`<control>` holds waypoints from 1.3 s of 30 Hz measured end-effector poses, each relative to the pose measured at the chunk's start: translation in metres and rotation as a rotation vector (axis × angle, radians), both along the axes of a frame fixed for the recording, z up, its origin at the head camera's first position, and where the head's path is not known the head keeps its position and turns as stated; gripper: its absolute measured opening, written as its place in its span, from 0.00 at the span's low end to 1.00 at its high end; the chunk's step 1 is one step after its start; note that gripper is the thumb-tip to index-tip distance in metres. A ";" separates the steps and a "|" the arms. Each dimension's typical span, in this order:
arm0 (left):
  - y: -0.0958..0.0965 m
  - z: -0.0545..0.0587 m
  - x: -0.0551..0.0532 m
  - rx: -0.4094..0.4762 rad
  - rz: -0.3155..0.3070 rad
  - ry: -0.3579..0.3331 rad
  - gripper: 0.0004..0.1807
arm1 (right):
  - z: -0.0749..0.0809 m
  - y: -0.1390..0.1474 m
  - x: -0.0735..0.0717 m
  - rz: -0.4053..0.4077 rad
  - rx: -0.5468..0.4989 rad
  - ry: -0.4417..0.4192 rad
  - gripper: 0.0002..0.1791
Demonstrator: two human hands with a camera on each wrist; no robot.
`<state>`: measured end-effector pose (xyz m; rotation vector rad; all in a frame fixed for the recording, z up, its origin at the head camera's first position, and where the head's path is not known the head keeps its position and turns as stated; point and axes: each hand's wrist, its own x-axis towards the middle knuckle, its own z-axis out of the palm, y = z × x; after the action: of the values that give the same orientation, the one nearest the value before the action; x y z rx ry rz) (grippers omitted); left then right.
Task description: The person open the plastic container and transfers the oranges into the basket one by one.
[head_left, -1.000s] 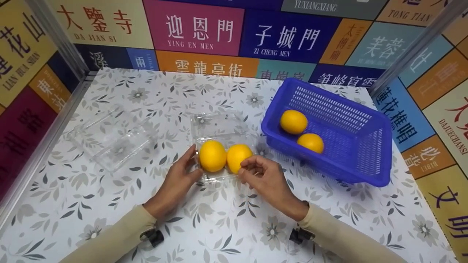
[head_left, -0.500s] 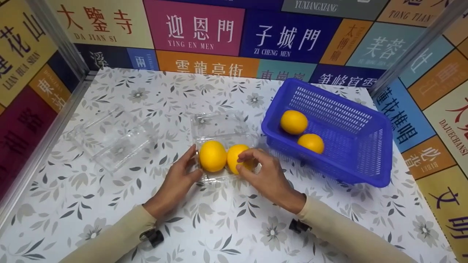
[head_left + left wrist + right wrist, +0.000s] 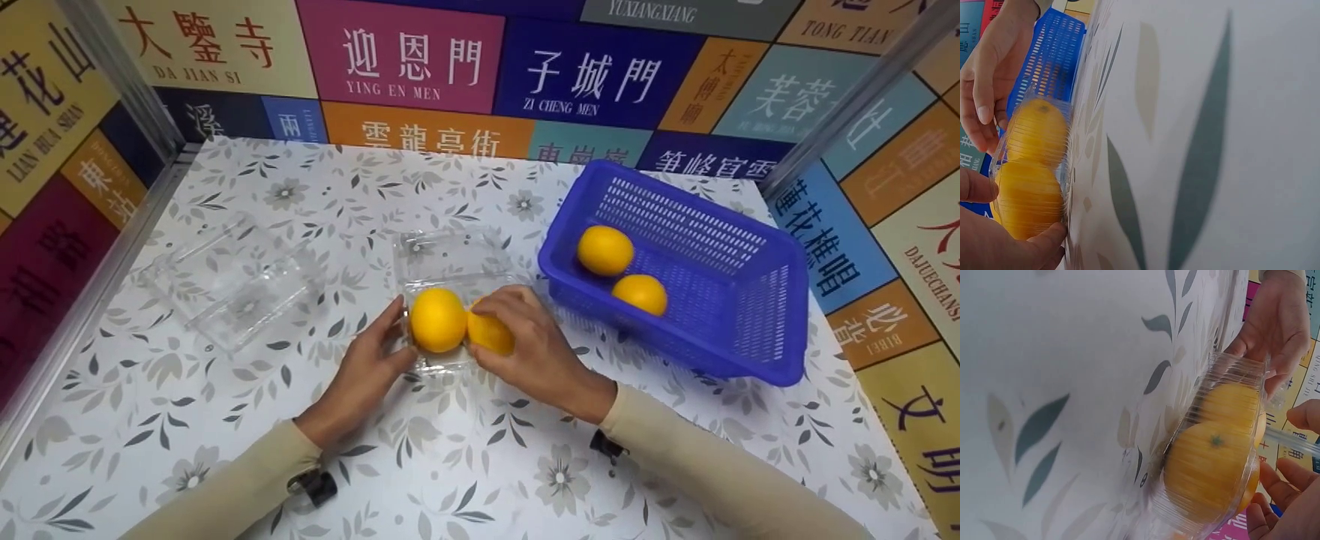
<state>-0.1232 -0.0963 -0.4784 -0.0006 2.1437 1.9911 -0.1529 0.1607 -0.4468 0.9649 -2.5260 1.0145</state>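
Two oranges, the left one [image 3: 439, 320] and the right one [image 3: 491, 334], sit side by side in the near half of a clear plastic clamshell box [image 3: 450, 255], its lid folded back. My left hand [image 3: 367, 371] holds the box by its left end, thumb at the near corner and fingers along the side. Over the right orange is my right hand [image 3: 536, 352], hiding part of it. In the right wrist view its thumb and fingers [image 3: 1278, 486] are spread beside the fruit, the thumb apart from it; whether a fingertip touches is unclear.
A blue perforated basket [image 3: 765, 330] stands at the right, holding two more oranges, one farther back [image 3: 604, 250] and one nearer [image 3: 640, 294]. Another clear plastic box [image 3: 236, 281] lies open at the left. Printed panels [image 3: 405, 60] wall the table.
My right hand has moved left and farther over the right orange, covering more of it. The left hand and the box have stayed put.
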 end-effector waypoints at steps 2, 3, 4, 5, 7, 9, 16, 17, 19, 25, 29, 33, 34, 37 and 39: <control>0.000 0.000 0.000 0.003 0.001 -0.005 0.50 | 0.000 -0.001 -0.003 0.005 0.024 0.013 0.26; 0.000 0.000 0.000 0.008 0.001 -0.006 0.50 | 0.000 -0.001 -0.004 0.006 0.039 0.015 0.26; 0.000 0.000 0.000 0.011 0.002 -0.008 0.51 | 0.000 -0.002 -0.006 0.008 0.055 0.017 0.28; 0.000 0.000 0.000 0.013 0.002 -0.006 0.51 | 0.000 -0.003 -0.007 0.011 0.068 0.017 0.28; 0.000 -0.001 0.000 0.019 -0.002 -0.004 0.51 | 0.000 -0.004 -0.010 0.019 0.095 0.018 0.31; 0.000 -0.001 0.000 0.027 -0.006 -0.006 0.51 | -0.001 -0.005 -0.013 0.028 0.114 0.014 0.33; 0.000 -0.001 0.000 0.030 -0.002 -0.013 0.50 | -0.001 -0.009 -0.023 0.047 0.208 -0.025 0.40; 0.000 -0.001 0.000 0.031 -0.002 -0.015 0.50 | -0.001 -0.010 -0.024 0.048 0.229 -0.030 0.41; 0.000 -0.001 0.000 0.031 -0.001 -0.016 0.50 | 0.000 -0.012 -0.026 0.051 0.265 -0.038 0.42; -0.002 -0.002 0.000 0.020 -0.002 -0.008 0.49 | 0.004 -0.019 -0.031 0.063 0.356 -0.060 0.46; -0.002 -0.002 0.000 0.030 0.001 -0.004 0.49 | 0.006 -0.025 -0.034 0.085 0.392 -0.076 0.47; -0.001 -0.003 0.000 0.029 0.004 -0.001 0.49 | 0.006 -0.028 -0.036 0.102 0.415 -0.067 0.49; -0.001 -0.003 0.000 0.031 0.004 -0.002 0.50 | 0.006 -0.028 -0.037 0.104 0.421 -0.062 0.49; -0.001 -0.002 0.000 0.046 0.001 -0.006 0.50 | 0.005 -0.029 -0.038 0.106 0.424 -0.052 0.48; -0.001 -0.002 0.001 0.054 -0.003 -0.005 0.50 | 0.004 -0.030 -0.039 0.102 0.424 -0.052 0.48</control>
<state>-0.1226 -0.0973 -0.4808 0.0056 2.0851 2.0448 -0.1917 0.1308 -0.4424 1.1994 -2.8231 0.5368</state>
